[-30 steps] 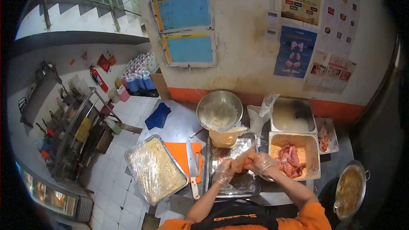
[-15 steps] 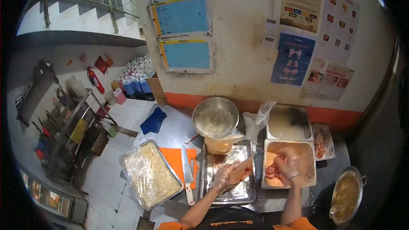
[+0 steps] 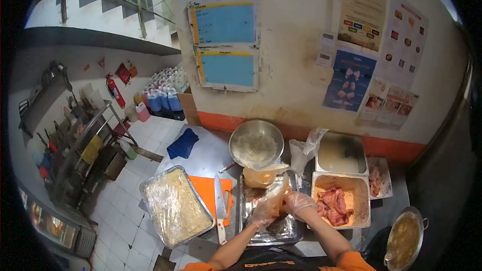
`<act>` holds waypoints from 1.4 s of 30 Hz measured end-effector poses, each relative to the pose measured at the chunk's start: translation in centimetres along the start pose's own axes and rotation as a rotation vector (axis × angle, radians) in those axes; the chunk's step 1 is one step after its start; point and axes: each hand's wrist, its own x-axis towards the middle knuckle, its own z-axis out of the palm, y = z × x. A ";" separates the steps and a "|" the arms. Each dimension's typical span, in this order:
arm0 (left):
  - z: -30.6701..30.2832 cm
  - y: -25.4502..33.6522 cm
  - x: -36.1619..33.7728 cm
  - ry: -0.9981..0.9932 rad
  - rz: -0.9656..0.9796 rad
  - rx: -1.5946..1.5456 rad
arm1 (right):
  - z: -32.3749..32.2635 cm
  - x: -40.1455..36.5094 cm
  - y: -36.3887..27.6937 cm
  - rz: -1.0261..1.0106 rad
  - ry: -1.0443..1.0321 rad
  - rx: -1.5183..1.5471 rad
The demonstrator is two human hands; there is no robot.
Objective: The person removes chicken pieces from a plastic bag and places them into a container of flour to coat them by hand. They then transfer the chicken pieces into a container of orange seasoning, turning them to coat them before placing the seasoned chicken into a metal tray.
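I watch from afar through the head camera, where the near edge holds the wearer's two gloved hands. The left hand (image 3: 262, 215) grasps a tan bag (image 3: 276, 195) by its lower part; the right hand (image 3: 299, 204) is at the bag's right side, fingers bent, and I can't tell whether it grips anything.

The bag is over a metal tray (image 3: 249, 191), its long axis leaning slightly right as it runs away from the body, upper end toward the wall. I can't make out its contents.

Left of the tray, a knife (image 3: 220, 203) lies on an orange board (image 3: 203, 184), tip pointing away; beyond its handle side sits a film-wrapped tray (image 3: 195, 235). On the right, a steel pan (image 3: 360, 198) of raw meat (image 3: 335, 206) stands close to the right hand, with a round pan (image 3: 419, 233) of brownish liquid farther out.

Ahead, a tan container (image 3: 257, 178) crowds the tray's far left corner, blocking my view of that part. Behind it I see a steel bowl (image 3: 238, 133), a crumpled clear bag (image 3: 304, 149) and a second pan (image 3: 364, 154) of cloudy liquid. Posters (image 3: 350, 81) hang on the wall (image 3: 293, 65).
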 end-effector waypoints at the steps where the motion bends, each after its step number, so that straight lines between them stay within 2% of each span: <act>1: 1.3 -1.3 -0.1 0.060 0.078 0.094 | 0.0 0.0 -0.1 0.030 -0.013 -0.027; 2: 2.3 -2.2 -0.3 0.118 0.153 0.186 | 0.3 -0.1 0.0 0.063 -0.029 -0.053; 3: 0.8 -0.6 -0.2 0.118 0.152 0.178 | 0.9 -0.2 0.2 0.068 -0.033 -0.058; 5: -6.1 5.0 1.3 -0.053 0.000 0.062 | 2.6 0.7 1.1 -0.038 -0.013 -0.109; 6: -6.6 5.4 1.0 -0.028 -0.014 -0.094 | 3.4 0.9 1.0 -0.061 -0.003 -0.176; 7: -6.2 5.2 0.9 -0.033 -0.017 -0.096 | 3.8 0.9 1.2 -0.060 -0.009 -0.173; 9: -5.3 4.3 1.6 -0.189 -0.620 -0.988 | 4.1 1.0 1.7 -0.253 0.164 -0.194; 10: -4.9 3.9 1.7 -0.190 -0.620 -0.989 | 4.9 1.7 2.5 -0.253 0.163 -0.194; 12: -4.5 3.3 1.8 -0.119 -0.593 -1.115 | 6.4 2.9 3.8 -0.377 0.212 -0.191; 16: -4.7 3.3 1.1 -0.047 -0.511 -1.327 | 5.4 1.6 3.0 -0.334 0.230 -0.167; 17: -4.1 2.6 0.8 -0.048 -0.500 -1.323 | 5.1 1.0 2.7 -0.300 0.218 -0.087; 19: -2.3 0.9 -0.2 -0.016 -0.246 -1.012 | 4.0 -0.9 1.7 -0.263 0.202 -0.006; 20: -2.8 0.9 -0.4 -0.065 -0.295 -0.892 | 2.9 -1.9 0.9 -0.195 0.185 0.044; 21: -4.0 1.8 -0.4 -0.063 -0.294 -0.892 | 2.4 -2.3 0.5 -0.127 0.165 0.095; 24: -5.9 2.8 0.0 -0.177 -0.401 -0.890 | 2.9 -2.3 1.2 -0.086 0.168 0.150; 26: -5.3 1.9 0.2 -0.049 -0.175 -0.868 | 3.5 -2.3 1.6 -0.066 0.158 0.160; 28: -5.6 1.6 0.5 -0.042 -0.169 -0.900 | 3.8 -2.3 1.4 -0.043 0.152 0.170; 30: -8.4 3.6 1.7 -0.034 -0.156 -0.935 | 3.7 -2.4 0.4 -0.012 0.382 0.256; 31: -12.0 6.9 2.4 -0.040 -0.100 -0.725 | 3.5 -2.4 0.5 -0.006 0.379 0.257; 32: -14.1 8.7 2.6 -0.053 -0.050 -0.516 | 3.4 -2.5 0.5 -0.066 0.475 0.307; 34: -13.8 8.5 2.6 -0.082 -0.027 -0.504 | 4.0 -2.3 0.7 -0.122 0.651 0.409; 37: -12.4 7.5 2.4 -0.115 -0.010 -0.528 | 4.0 -3.5 1.4 -0.042 0.815 0.399; 39: -12.1 8.0 2.4 -0.135 -0.001 -0.524 | 3.2 -4.5 2.2 0.008 0.795 0.472; 42: -11.8 8.9 2.4 -0.166 0.005 -0.527 | 2.6 -5.0 4.1 0.074 0.928 0.653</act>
